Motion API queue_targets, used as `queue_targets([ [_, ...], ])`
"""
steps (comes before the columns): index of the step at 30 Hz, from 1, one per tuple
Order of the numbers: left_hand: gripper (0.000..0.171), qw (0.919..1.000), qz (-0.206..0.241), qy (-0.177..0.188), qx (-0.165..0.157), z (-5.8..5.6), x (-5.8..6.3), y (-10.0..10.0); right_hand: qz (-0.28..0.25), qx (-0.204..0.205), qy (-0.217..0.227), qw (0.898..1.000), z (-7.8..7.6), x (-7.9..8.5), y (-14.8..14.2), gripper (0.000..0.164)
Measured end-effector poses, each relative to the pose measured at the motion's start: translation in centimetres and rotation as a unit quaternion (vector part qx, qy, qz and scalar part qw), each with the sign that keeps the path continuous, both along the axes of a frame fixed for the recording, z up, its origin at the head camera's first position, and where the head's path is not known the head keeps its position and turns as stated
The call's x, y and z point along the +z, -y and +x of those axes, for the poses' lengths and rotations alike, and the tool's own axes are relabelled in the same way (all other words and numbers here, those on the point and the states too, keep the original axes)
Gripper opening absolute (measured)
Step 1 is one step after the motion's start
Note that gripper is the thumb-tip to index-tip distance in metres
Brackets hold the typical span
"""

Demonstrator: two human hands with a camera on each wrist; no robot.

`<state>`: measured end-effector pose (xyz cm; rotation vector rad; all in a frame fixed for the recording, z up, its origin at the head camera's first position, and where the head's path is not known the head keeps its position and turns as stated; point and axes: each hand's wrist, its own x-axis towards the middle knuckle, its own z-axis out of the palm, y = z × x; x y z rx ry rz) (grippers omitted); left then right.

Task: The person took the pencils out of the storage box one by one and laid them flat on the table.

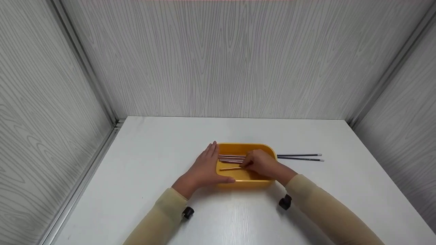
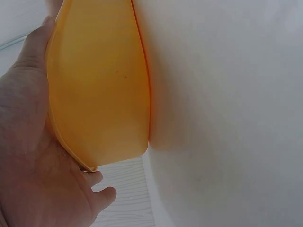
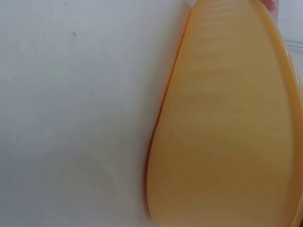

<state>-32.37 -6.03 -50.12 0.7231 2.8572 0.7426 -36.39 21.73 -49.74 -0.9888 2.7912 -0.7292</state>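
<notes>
A yellow plastic tray sits on the table with several slim pencils lying lengthwise inside it. My left hand rests against the tray's left end, fingers stretched along the rim and thumb on the front edge. In the left wrist view the palm lies beside the tray wall. Inside the tray, my right hand has curled fingers pinching one pencil near the front; its other end is hidden by the hand. The right wrist view shows mostly the tray's outer wall.
Two dark pencils with pale ends lie on the white table just right of the tray. Grey wood-grain panels stand at the back and both sides. Each wrist carries a small black camera.
</notes>
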Motion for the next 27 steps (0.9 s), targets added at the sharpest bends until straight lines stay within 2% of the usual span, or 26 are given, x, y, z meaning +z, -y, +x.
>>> queue_targets([
  [4,0.150,1.0000,-0.002,0.000,0.000,0.1,0.1,0.0,0.011,0.008,-0.019,1.000,0.0,-0.1,0.0,0.016],
  [8,0.149,1.0000,-0.001,0.002,0.002,0.1,0.1,0.0,0.014,-0.004,0.002,1.000,0.1,0.0,-0.1,0.017],
  [19,0.149,1.0000,0.009,0.003,0.002,0.2,0.1,0.0,-0.020,-0.008,0.055,0.998,0.1,0.7,-0.4,0.020],
  [27,0.149,1.0000,0.005,0.002,-0.004,0.4,0.3,0.1,-0.039,-0.021,0.059,0.997,0.2,2.0,-0.7,0.021],
])
